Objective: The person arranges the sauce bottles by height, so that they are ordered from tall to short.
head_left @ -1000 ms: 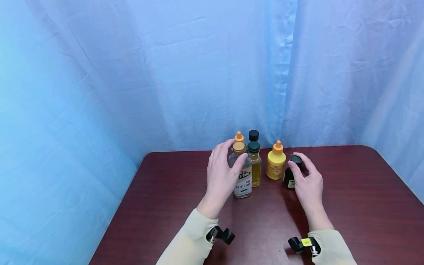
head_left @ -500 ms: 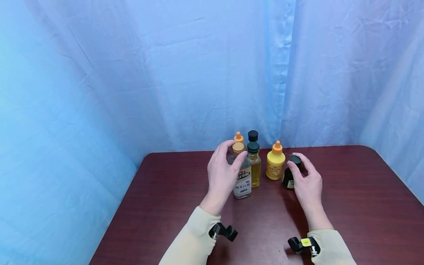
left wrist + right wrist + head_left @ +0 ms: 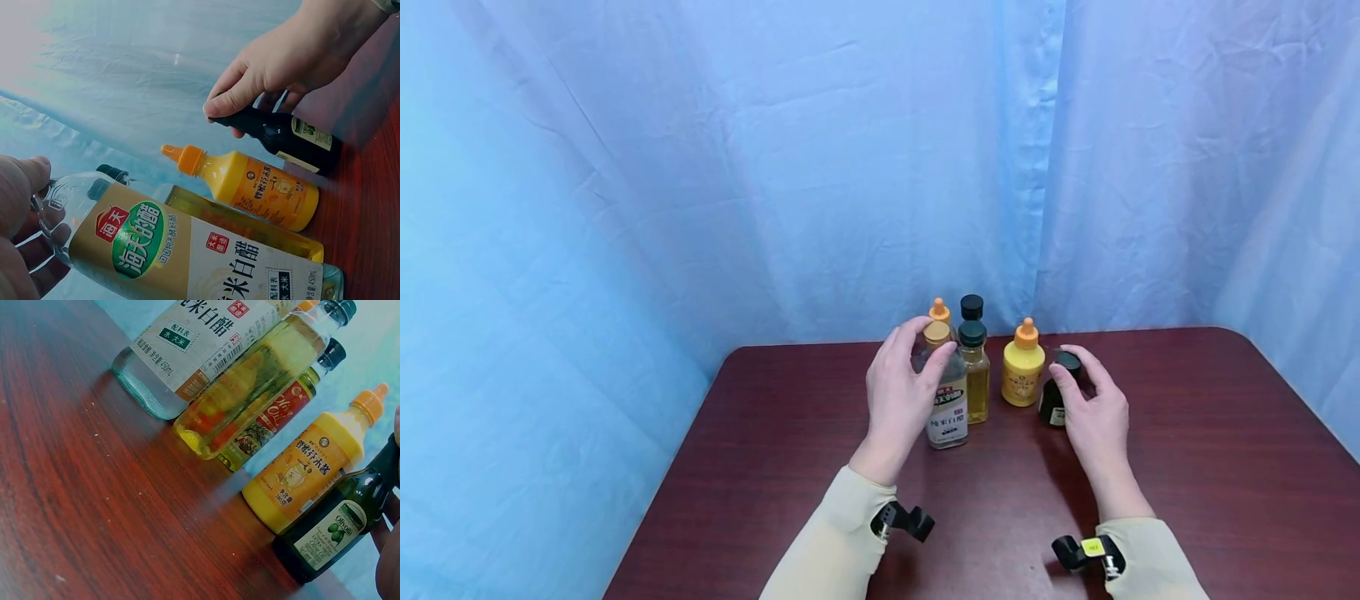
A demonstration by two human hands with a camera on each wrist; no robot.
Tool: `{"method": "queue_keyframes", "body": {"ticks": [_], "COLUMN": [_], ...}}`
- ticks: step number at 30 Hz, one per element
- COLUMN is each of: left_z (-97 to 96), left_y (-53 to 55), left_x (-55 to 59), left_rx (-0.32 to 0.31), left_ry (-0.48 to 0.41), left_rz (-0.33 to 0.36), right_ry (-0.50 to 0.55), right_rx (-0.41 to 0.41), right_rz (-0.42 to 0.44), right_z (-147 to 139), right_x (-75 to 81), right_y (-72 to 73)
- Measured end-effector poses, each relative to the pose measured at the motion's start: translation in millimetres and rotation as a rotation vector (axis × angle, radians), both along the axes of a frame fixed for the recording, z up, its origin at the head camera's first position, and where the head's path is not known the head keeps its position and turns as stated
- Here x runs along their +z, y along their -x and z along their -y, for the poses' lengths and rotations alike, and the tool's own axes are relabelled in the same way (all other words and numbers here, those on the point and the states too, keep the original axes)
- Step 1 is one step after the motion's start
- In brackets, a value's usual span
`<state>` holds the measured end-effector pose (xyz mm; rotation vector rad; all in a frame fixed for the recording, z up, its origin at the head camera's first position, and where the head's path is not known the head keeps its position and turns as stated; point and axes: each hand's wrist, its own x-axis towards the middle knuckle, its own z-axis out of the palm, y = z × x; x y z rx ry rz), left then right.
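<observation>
Barely shifted, left hand (image 3: 899, 390) grips clear bottle (image 3: 949, 418), right hand (image 3: 1100, 414) dark bottle (image 3: 330, 528)

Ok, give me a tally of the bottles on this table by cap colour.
Orange-capped: 2 (yellow squeeze bottle; rear bottle, mostly hidden)
Tan-capped: 1 (vinegar bottle)
Dark-capped, green or black: 3 (clear bottle of yellow liquid; red-labelled olive oil bottle; dark olive oil bottle)
Total: 6
</observation>
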<state>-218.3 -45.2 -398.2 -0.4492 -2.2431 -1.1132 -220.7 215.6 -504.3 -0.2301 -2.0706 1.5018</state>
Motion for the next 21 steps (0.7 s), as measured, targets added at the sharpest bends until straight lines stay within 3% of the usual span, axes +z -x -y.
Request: {"method": "queue_keyframes", "body": {"ticks": [21], "left_z": [6.4], "left_y": [-1.3], "left_x": [-1.3], "left_rx": [-0.055], "left_ry": [0.052], "left_rz": [-0.017], "right_ry": [0.004], "right_rx": [-0.002], "right_rz": [-0.004], "right_z": [-0.5], "right_x": [0.8], "right_y": [1.2]}}
